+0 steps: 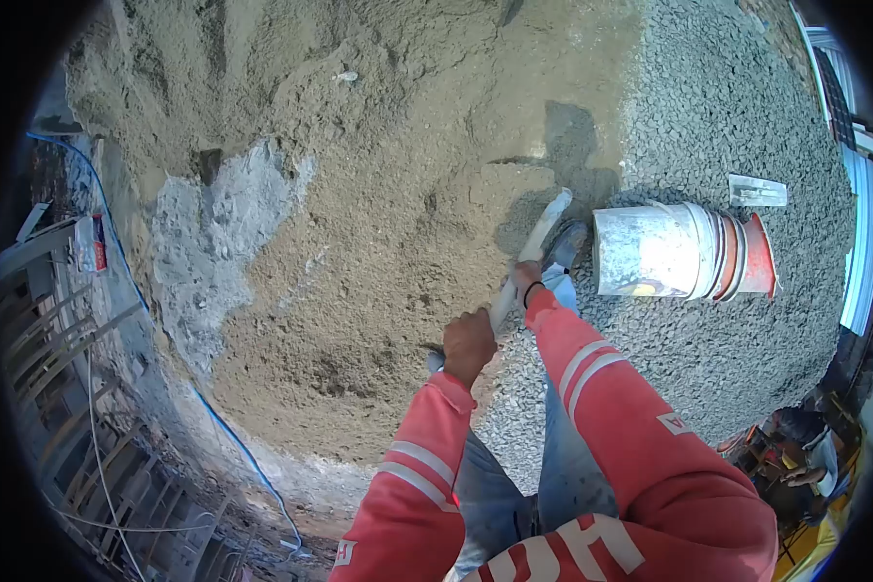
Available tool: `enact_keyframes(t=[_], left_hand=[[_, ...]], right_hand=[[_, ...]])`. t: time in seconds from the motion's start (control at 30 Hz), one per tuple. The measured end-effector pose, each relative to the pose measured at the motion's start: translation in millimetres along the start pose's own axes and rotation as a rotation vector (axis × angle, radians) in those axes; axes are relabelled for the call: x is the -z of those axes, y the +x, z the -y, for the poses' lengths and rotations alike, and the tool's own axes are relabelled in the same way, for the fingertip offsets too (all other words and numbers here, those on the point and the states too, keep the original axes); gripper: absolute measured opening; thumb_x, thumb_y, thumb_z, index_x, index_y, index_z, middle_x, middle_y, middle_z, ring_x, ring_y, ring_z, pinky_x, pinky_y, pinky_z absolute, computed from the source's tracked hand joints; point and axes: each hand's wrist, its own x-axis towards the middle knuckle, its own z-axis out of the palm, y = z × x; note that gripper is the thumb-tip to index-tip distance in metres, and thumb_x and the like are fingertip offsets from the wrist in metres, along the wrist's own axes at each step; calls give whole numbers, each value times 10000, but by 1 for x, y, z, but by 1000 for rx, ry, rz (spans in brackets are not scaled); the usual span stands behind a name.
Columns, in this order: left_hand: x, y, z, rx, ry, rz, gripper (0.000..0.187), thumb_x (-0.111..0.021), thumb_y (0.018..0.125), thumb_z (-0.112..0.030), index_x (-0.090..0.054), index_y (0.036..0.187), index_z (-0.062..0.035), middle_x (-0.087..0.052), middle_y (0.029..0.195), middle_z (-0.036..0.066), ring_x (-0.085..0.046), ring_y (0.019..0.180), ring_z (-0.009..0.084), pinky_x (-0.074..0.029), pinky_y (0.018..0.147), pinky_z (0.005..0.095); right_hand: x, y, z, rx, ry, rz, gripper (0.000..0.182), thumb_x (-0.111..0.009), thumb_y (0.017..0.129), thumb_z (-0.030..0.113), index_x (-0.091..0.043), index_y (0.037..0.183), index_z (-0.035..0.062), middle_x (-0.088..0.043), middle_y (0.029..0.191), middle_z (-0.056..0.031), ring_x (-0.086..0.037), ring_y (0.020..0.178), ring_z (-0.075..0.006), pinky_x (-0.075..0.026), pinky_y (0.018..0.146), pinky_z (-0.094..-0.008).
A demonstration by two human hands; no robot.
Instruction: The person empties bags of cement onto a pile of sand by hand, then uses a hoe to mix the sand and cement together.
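Observation:
Both my hands are closed around one pale, thick pole that looks like a tool handle (545, 219). It slants from lower left to a rounded upper end; whatever tool head it has cannot be made out. My left hand (469, 341) grips the lower part, with the fingers wrapped round. Higher up, my right hand (527, 275) is closed on it, beside my right shoe (565, 246). Under the pole lies a broad spread of brown sand (388, 242). Damp dark patches (570, 136) show in the sand just beyond the pole's upper end.
Stacked buckets (650, 250) lie sideways on grey gravel (727, 116) at my right. A flat metal trowel (759, 191) lies past them. Pale grey powder (213, 218) covers sand at left. A blue hose (238, 446) runs along the left edge near wooden slats. Another person (810, 456) is at lower right.

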Motion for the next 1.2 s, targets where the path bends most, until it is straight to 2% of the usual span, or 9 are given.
enact_keyframes(t=[0.13, 0.43, 0.53, 0.67, 0.9, 1.0, 1.03, 1.1, 1.2], left_hand=[[-21, -88, 109, 43, -16, -74, 333, -653, 755, -187, -568, 1058, -78, -651, 876, 196, -654, 843, 389, -535, 729, 449], [-108, -454, 308, 426, -278, -80, 260, -669, 709, -84, -571, 946, -44, -624, 735, 222, -625, 690, 426, -511, 607, 496], [-108, -484, 307, 402, -99, -105, 271, -669, 697, -75, -592, 956, -60, -629, 696, 201, -634, 667, 410, -515, 595, 484], [-114, -388, 231, 345, -318, -178, 253, -667, 714, -75, -595, 957, -86, -632, 684, 183, -640, 660, 393, -518, 592, 469], [-68, -21, 14, -95, -662, -700, 227, -619, 792, -54, -560, 1006, -6, -625, 734, 214, -629, 686, 399, -489, 589, 436], [11, 115, -60, -129, -994, -717, 251, -621, 780, -49, -584, 1027, -20, -636, 802, 225, -627, 806, 427, -489, 732, 451], [22, 153, -72, -198, -1076, -767, 262, -617, 765, -36, -579, 1024, -13, -635, 808, 241, -629, 822, 433, -493, 702, 449], [35, 201, -84, -197, -1104, -726, 263, -606, 780, -21, -598, 1041, 13, -664, 836, 135, -622, 778, 179, -491, 717, 337], [-11, 225, -93, -153, -1198, -686, 250, -619, 779, -36, -608, 1026, 1, -665, 794, 91, -618, 708, 168, -494, 647, 335]], right_hand=[[-54, -57, -32, -222, 386, 175, 265, -602, 876, 282, -513, 990, 60, -584, 781, -112, -594, 684, -261, -526, 627, -421], [-211, -400, -259, -721, 250, 488, 275, -664, 817, 153, -563, 1048, 42, -648, 906, -102, -651, 794, -241, -553, 698, -413], [-207, -427, -297, -520, 167, 460, 259, -679, 814, 149, -600, 1007, -3, -646, 848, -86, -633, 731, -186, -523, 636, -353], [-142, -362, -183, -175, 181, 462, 163, -655, 846, 88, -531, 911, 3, -593, 778, -57, -624, 685, -173, -541, 626, -321], [-62, -185, 160, 740, -109, 166, 264, -603, 863, 99, -421, 1015, -16, -546, 715, -60, -549, 535, -113, -464, 416, -264], [-57, -89, 245, 1041, -481, -85, 314, -592, 858, 141, -394, 1025, -36, -596, 746, -250, -630, 704, -411, -516, 655, -458], [-58, -76, 271, 1033, -584, -138, 330, -587, 859, 149, -387, 1039, -42, -609, 792, -298, -632, 773, -457, -510, 709, -480], [-61, -16, 286, 1040, -694, -163, 377, -615, 833, 165, -395, 1060, -42, -623, 904, -322, -636, 887, -439, -518, 754, -474], [-59, 59, 261, 770, -930, -65, 455, -650, 811, 194, -403, 1109, -44, -625, 988, -313, -629, 962, -423, -517, 832, -460]])
